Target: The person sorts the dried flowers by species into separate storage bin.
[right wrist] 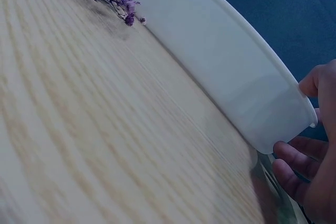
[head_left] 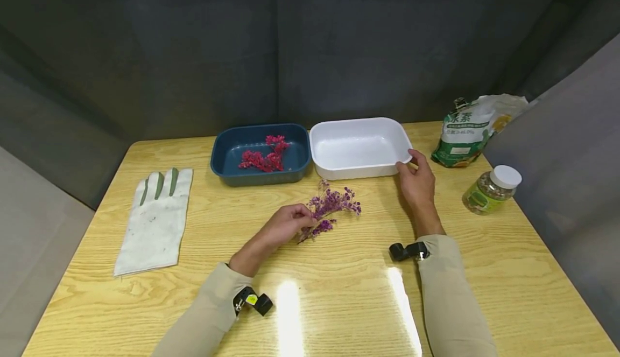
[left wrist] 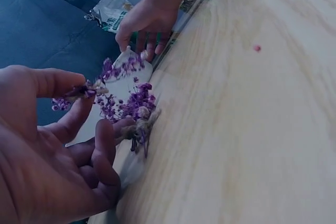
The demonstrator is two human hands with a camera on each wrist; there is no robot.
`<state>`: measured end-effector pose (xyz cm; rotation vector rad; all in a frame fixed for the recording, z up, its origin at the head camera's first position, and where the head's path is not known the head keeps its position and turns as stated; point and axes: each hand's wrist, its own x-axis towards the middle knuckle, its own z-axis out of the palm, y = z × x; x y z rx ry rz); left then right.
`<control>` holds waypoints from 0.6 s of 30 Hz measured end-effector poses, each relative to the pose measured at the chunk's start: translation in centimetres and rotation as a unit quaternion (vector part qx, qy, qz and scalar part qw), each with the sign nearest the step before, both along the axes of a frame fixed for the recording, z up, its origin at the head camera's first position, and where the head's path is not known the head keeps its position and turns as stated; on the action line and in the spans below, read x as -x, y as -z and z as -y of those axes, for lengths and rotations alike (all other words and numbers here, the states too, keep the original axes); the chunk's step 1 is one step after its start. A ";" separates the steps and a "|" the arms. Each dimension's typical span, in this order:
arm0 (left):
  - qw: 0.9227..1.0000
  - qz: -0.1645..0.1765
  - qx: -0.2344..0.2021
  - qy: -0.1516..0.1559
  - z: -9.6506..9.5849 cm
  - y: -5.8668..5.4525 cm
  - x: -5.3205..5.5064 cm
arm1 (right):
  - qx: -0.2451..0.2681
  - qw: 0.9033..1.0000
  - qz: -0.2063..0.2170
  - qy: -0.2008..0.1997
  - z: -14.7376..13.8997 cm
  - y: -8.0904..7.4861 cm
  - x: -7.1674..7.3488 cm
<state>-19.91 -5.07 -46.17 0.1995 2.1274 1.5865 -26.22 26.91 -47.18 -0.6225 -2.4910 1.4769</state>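
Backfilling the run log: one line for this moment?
left hand: pinches purple dried flowers | right hand: holds white tray at corner | blue tray: red dried flowers inside

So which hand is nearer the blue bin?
Left. The left hand is in front of the blue bin, pinching purple flowers; the right hand is farther right, gripping the right end of the white bin.

Surrounding objects: glove, bag, jar.
The glove is lying at left; bag and jar are standing at right.
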 end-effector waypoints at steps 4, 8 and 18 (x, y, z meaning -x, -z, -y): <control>0.999 0.023 -0.024 0.009 0.1 -0.4 0.1 | 0.003 1.000 -0.003 -0.005 -0.1 0.1 0.0; 0.999 0.020 -0.033 0.015 0.1 -0.8 0.1 | 0.001 1.000 -0.004 -0.003 -0.2 0.1 0.0; 0.999 0.016 -0.028 0.033 0.0 -0.6 0.1 | 0.005 1.000 0.000 0.000 -0.1 0.1 0.1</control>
